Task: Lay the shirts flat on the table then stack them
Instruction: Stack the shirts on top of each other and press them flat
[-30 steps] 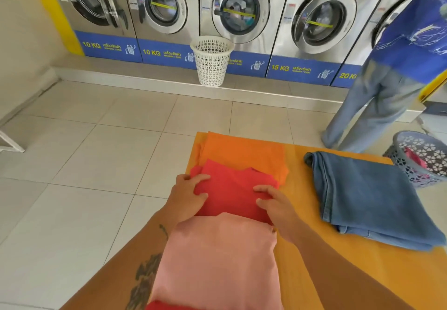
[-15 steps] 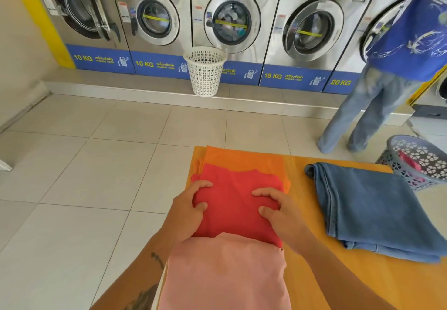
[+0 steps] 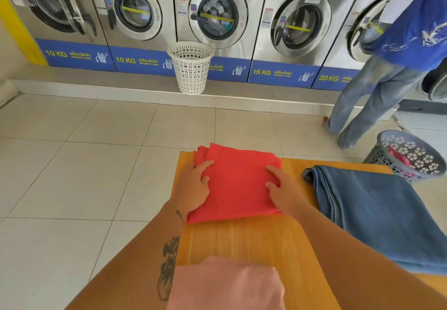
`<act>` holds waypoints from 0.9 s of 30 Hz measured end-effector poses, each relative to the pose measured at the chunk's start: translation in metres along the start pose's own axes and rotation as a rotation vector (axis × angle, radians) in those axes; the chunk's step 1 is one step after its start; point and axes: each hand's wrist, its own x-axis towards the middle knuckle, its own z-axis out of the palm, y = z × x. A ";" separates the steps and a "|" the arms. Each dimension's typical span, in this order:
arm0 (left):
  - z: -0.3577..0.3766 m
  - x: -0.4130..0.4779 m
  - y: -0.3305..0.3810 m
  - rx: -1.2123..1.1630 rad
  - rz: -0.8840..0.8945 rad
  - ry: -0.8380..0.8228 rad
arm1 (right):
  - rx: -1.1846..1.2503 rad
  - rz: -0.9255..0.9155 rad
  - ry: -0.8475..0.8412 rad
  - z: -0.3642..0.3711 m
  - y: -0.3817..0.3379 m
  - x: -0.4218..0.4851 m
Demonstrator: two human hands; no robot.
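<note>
A folded red shirt [image 3: 238,184] lies at the far left end of the orange table [image 3: 242,242]. My left hand [image 3: 193,186] grips its left edge and my right hand [image 3: 283,188] grips its right edge, fingers on top of the cloth. A folded pink shirt [image 3: 227,285] sits at the near end of the table, just under the camera, apart from the red one. I cannot make out an orange shirt under the red one.
Folded blue denim [image 3: 377,215] covers the table's right side. On the floor to the right is a grey basket [image 3: 408,154] with red cloth in it. A person [image 3: 377,96] stands at the washing machines. A white basket [image 3: 191,67] sits by the machines.
Both hands have slid the red shirt away from the pink one to the far end of the table. It now covers the orange shirt, and bare table shows between red and pink.
</note>
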 end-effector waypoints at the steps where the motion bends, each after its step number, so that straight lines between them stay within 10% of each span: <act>1: 0.005 -0.002 -0.004 0.008 0.019 0.047 | 0.029 -0.001 0.009 0.004 0.005 -0.002; 15: -0.027 -0.092 -0.012 0.024 0.001 0.126 | -0.029 -0.018 0.012 -0.005 0.012 -0.061; 27: -0.013 -0.253 -0.010 0.020 -0.380 -0.095 | 0.239 0.161 -0.391 0.010 0.027 -0.199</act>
